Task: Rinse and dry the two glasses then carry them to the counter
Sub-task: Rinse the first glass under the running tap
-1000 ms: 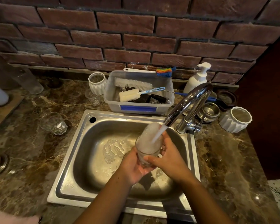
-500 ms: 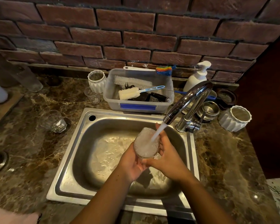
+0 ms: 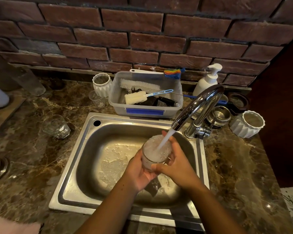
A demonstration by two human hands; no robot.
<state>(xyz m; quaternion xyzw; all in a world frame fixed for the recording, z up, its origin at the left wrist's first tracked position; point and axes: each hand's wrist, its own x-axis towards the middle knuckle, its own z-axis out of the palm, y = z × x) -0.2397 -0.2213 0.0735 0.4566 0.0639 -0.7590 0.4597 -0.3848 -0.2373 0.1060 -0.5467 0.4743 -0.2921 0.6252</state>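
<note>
A clear glass (image 3: pixel 155 152), full of foaming water, is held over the steel sink (image 3: pixel 85 149) under the running chrome tap (image 3: pixel 197 105). My left hand (image 3: pixel 140 171) cups its lower side and bottom. Wrapped around the glass's right side is my right hand (image 3: pixel 178 162), fingertips reaching the rim. A second clear glass (image 3: pixel 57 126) stands on the marble counter (image 3: pixel 29 157) left of the sink, untouched.
Behind the sink sits a plastic tub (image 3: pixel 145 107) of brushes, with a white ribbed cup (image 3: pixel 101 84), a small glass (image 3: pixel 97 99) and a soap pump (image 3: pixel 207 80) around it. Steel bowls (image 3: pixel 218 115) and another ribbed cup (image 3: pixel 248 124) stand right of the tap. A pink cloth (image 3: pixel 12 225) lies bottom left.
The glass has sunk a little under the stream and filled to the brim with frothy water. Both hands keep their hold.
</note>
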